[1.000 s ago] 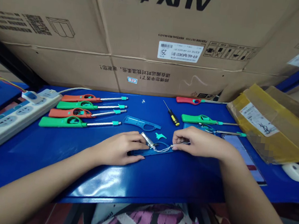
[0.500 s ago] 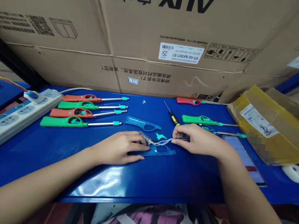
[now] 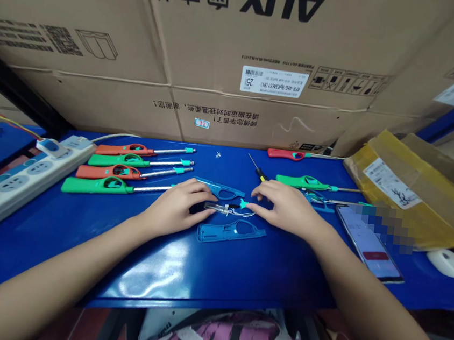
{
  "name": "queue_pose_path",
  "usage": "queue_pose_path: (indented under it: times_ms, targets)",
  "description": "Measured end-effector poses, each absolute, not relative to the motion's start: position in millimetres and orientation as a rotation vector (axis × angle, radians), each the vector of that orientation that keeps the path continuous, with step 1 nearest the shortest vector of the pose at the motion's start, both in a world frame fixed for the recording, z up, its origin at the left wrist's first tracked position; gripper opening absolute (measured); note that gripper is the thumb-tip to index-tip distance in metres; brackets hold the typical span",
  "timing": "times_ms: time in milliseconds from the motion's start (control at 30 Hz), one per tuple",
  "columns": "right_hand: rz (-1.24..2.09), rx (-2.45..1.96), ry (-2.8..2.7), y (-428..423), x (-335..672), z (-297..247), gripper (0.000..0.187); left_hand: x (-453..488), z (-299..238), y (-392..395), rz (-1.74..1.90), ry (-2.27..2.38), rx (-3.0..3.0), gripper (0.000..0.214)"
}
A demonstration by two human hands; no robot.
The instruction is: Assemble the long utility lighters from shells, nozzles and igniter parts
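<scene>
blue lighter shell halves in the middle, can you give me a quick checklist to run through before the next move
1. Near shell half clear of both hands: ok, it lies apart from them.
2. Far shell half fully visible: not ok, the left hand overlaps its left end.
3. Small tube with white wires clear of the near half: ok, it shows just beyond it.
4. Left hand's grip on the tube: cannot tell, the fingers are around its end.
5. Teal piece held by the right hand: cannot tell, the fingertips are right beside it.
6. Screwdriver unobstructed: not ok, the right hand hides part of its handle.
</scene>
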State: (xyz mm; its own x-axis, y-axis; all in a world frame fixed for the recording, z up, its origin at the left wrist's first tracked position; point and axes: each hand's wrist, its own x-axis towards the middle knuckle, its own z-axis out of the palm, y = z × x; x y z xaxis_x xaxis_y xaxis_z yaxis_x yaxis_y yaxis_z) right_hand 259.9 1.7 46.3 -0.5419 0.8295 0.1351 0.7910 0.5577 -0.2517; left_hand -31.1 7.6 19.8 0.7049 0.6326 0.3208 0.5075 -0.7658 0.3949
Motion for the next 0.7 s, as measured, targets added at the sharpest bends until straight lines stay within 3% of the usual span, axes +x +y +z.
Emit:
queue_pose_path:
  times_ms: [133, 333, 700]
  targets:
    - [0.088, -1.421, -2.734, 4, 249, 39, 0.012, -34, 20, 10, 0.509, 0.875, 2.62, 0.016]
    - [-0.238, -1.63, -2.626, 1, 244, 40, 0.02, -46, 33, 18, 0.557, 0.967, 2.638, 0.021]
    - [0.05, -1.242, -2.543, -4, 244, 18, 0.02, -56, 11, 41, 0.614, 1.129, 2.711, 0.026]
